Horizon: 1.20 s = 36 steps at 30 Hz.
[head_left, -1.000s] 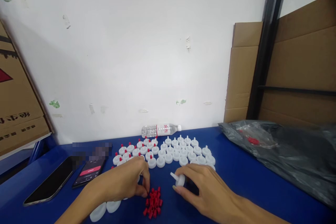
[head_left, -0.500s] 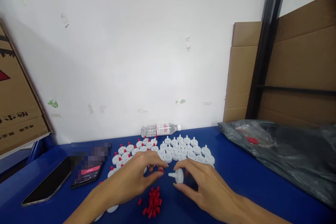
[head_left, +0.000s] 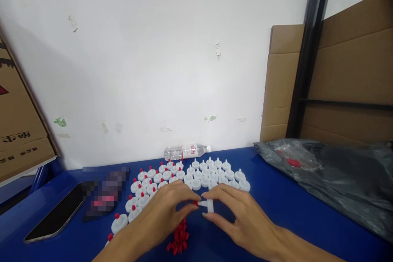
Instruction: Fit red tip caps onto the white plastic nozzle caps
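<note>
My right hand [head_left: 236, 213] pinches a white nozzle cap [head_left: 208, 204] turned on its side, spout pointing left. My left hand [head_left: 167, 208] pinches a small red tip [head_left: 195, 203] against the end of that spout. Both hands hover just above the blue table [head_left: 276, 200]. A heap of loose red tips [head_left: 179, 239] lies under my left hand. Behind the hands stand rows of white caps [head_left: 215, 172]; those on the left carry red tips [head_left: 147, 182].
A water bottle [head_left: 187, 152] lies against the wall. A dark phone [head_left: 53, 217] and a blurred object [head_left: 102, 192] rest at left. A black plastic bag [head_left: 337, 176] covers the right side. Cardboard boxes [head_left: 21, 131] stand left, cardboard sheets [head_left: 337, 69] right.
My left hand picked a red tip from the heap, rose and moved right to meet the white cap. My right hand turned the cap's spout toward it.
</note>
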Motion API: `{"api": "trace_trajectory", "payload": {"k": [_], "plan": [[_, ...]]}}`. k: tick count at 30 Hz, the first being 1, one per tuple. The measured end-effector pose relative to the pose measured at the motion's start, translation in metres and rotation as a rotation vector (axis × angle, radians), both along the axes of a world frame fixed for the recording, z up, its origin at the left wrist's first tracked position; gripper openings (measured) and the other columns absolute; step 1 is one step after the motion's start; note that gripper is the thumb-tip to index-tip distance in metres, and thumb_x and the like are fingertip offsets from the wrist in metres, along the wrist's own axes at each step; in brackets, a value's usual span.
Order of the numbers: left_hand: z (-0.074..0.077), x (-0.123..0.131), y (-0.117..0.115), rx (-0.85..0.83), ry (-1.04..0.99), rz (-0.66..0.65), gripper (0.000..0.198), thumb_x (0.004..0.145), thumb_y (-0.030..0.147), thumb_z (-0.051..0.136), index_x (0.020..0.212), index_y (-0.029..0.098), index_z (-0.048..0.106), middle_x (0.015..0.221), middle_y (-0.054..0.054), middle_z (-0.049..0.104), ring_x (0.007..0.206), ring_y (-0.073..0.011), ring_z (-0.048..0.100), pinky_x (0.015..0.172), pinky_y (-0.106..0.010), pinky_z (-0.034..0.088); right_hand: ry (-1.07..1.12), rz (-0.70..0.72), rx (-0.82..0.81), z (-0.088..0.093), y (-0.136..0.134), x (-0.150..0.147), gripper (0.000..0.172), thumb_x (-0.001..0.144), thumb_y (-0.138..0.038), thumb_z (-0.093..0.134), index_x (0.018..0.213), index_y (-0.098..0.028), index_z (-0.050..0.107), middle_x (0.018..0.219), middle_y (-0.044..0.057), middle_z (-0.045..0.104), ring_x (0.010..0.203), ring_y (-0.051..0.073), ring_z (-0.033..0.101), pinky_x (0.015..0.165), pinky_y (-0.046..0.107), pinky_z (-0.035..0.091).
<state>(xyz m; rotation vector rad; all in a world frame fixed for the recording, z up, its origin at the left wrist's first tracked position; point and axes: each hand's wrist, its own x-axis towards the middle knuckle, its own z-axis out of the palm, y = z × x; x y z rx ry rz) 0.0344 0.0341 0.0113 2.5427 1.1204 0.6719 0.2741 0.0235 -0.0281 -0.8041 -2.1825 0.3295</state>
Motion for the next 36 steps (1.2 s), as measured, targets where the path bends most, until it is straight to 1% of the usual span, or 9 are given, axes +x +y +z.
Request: {"api": "trace_trajectory", "payload": {"k": [11,17,20,22,24,25,30,32,36], "plan": [[-0.010,0.007,-0.012,0.009,0.032,-0.083,0.031,0.108,0.024,0.038,0.088,0.020,0.061,0.086,-0.005,0.062,0.083,-0.0192,0.055,0.073,-0.034,0.041,0.101,0.045,0.083,-0.003,-0.003,0.000,0.033,0.096,-0.037,0.069,0.126,-0.025,0.068,0.104,0.006,0.073,0.090,0.018,0.071,0.082,0.029,0.058],[-0.006,0.010,-0.013,-0.031,-0.001,-0.037,0.029,0.107,0.029,0.044,0.092,0.021,0.067,0.086,-0.004,0.065,0.084,-0.0190,0.057,0.075,-0.034,0.042,0.065,0.054,0.020,-0.003,0.000,-0.001,0.026,0.096,-0.033,0.069,0.121,-0.027,0.068,0.109,0.004,0.071,0.096,0.018,0.070,0.086,0.030,0.057],[-0.001,0.008,-0.008,-0.042,-0.116,0.046,0.024,0.103,0.037,0.054,0.099,0.025,0.074,0.087,-0.002,0.071,0.082,-0.0187,0.061,0.075,-0.032,0.045,0.058,0.003,0.020,-0.003,0.002,-0.003,0.041,0.097,-0.029,0.067,0.136,-0.032,0.056,0.121,0.003,0.069,0.104,0.019,0.069,0.094,0.034,0.056],[0.006,0.004,0.000,-0.008,-0.133,0.145,0.023,0.100,0.041,0.058,0.102,0.026,0.076,0.093,-0.002,0.074,0.083,-0.0196,0.063,0.075,-0.031,0.048,0.069,-0.061,0.027,-0.002,0.001,-0.005,0.061,0.097,-0.027,0.064,0.150,-0.035,0.038,0.133,0.005,0.063,0.104,0.019,0.068,0.094,0.037,0.057],[0.016,-0.001,0.014,0.067,-0.002,0.248,0.024,0.099,0.041,0.058,0.103,0.025,0.076,0.099,-0.004,0.075,0.088,-0.0219,0.064,0.077,-0.033,0.050,0.078,-0.104,0.025,0.000,-0.001,-0.006,0.070,0.097,-0.024,0.059,0.156,-0.036,0.025,0.142,0.008,0.055,0.101,0.019,0.067,0.092,0.038,0.058],[0.022,-0.002,0.023,0.119,0.137,0.285,0.026,0.100,0.041,0.056,0.104,0.025,0.076,0.102,-0.004,0.075,0.091,-0.0228,0.065,0.079,-0.034,0.051,0.073,-0.108,0.020,0.001,-0.002,-0.007,0.070,0.097,-0.022,0.056,0.156,-0.037,0.023,0.144,0.008,0.052,0.101,0.019,0.067,0.091,0.039,0.059],[0.044,0.003,0.080,0.210,0.353,0.311,0.022,0.099,0.027,0.054,0.102,0.017,0.074,0.105,-0.012,0.072,0.111,-0.0320,0.060,0.087,-0.041,0.052,0.028,-0.044,-0.032,0.004,-0.007,-0.006,0.066,0.095,-0.015,0.050,0.153,-0.037,0.027,0.145,0.008,0.046,0.103,0.018,0.066,0.093,0.039,0.058],[0.045,0.009,0.100,0.213,0.461,0.297,0.017,0.098,0.027,0.061,0.102,0.015,0.072,0.108,-0.011,0.070,0.112,-0.0297,0.062,0.092,-0.044,0.053,0.006,-0.029,-0.044,0.004,-0.009,-0.005,0.067,0.095,-0.015,0.050,0.153,-0.037,0.026,0.145,0.009,0.046,0.104,0.019,0.066,0.093,0.039,0.058],[0.036,0.020,0.122,0.194,0.605,0.284,0.030,0.100,0.034,0.063,0.125,0.018,0.062,0.129,-0.010,0.063,0.109,-0.0240,0.065,0.093,-0.046,0.056,-0.014,-0.030,-0.040,0.007,-0.010,-0.003,0.068,0.094,-0.013,0.049,0.153,-0.037,0.026,0.142,0.008,0.047,0.102,0.019,0.065,0.089,0.038,0.058]]}}
